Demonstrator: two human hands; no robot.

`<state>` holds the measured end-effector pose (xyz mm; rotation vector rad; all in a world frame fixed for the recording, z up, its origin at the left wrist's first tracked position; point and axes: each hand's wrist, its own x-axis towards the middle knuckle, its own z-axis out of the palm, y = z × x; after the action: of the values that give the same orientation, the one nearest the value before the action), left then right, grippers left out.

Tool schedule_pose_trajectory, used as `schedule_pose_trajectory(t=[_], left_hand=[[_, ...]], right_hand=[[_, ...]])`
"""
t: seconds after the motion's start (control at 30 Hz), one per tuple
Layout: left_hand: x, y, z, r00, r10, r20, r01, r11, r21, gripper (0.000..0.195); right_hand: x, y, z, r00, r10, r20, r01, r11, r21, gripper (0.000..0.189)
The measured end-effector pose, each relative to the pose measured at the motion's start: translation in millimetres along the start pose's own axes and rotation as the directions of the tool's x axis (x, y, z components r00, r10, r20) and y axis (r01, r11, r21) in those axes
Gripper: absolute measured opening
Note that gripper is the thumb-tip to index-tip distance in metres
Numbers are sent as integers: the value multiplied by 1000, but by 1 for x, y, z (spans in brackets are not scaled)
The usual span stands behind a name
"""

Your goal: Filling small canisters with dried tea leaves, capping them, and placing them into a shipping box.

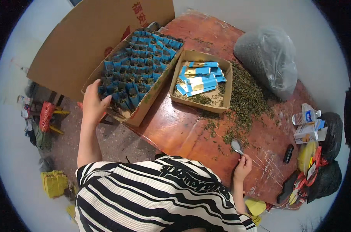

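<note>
My left hand [94,101] is at the near left corner of a large cardboard box [147,105], thumb and forefinger spread beside the packed rows. I see nothing held in it, though some fingers are hidden. Many narrow blue packets [137,69] stand upright in the box, their open tops showing dark dried leaves. In my right hand [242,168] is the handle of a metal spoon [237,145], its bowl over the red tabletop. A shallow cardboard tray [200,107] holds flat blue-and-gold packets [201,82] and loose leaf bits. Dried tea-like leaves [246,92] are heaped right of the tray.
A large clear plastic bag [268,62] of dark contents stands behind the heap. Along the right side are a water bottle [306,117], a small white carton [307,133], a black object [288,153] and black bags [326,181]. The box's tall flap [85,49] rises at left.
</note>
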<state>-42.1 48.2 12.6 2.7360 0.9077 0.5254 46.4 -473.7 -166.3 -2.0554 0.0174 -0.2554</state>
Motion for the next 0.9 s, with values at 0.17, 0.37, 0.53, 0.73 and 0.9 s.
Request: schedule_pose_trajectory(t=[0.17,0.37,0.53,0.73,0.9], left_hand=[[-3,102,9,940,312,-140,-342,871,-354,44],[51,193,133,856,472,210,-362,838,-408,41],[89,234,197,871,400,286,-294,890,-349,58],[122,256,233,812,353,465,-270,933,-236,55],[124,279,233,776,231,588,-274,962,-16,44]], right_hand=[[0,-6,-1,999,11,-30,-11,1000,-1,12],[1,0,1,995,-98,-34,95,992,-80,11],[0,-17,2,996,-68,-65,62,994,-90,9],[2,-13,3,980,-189,-62,178,973,-149,9],[-1,-10,3,982,-158,-102,140,977,-160,8]])
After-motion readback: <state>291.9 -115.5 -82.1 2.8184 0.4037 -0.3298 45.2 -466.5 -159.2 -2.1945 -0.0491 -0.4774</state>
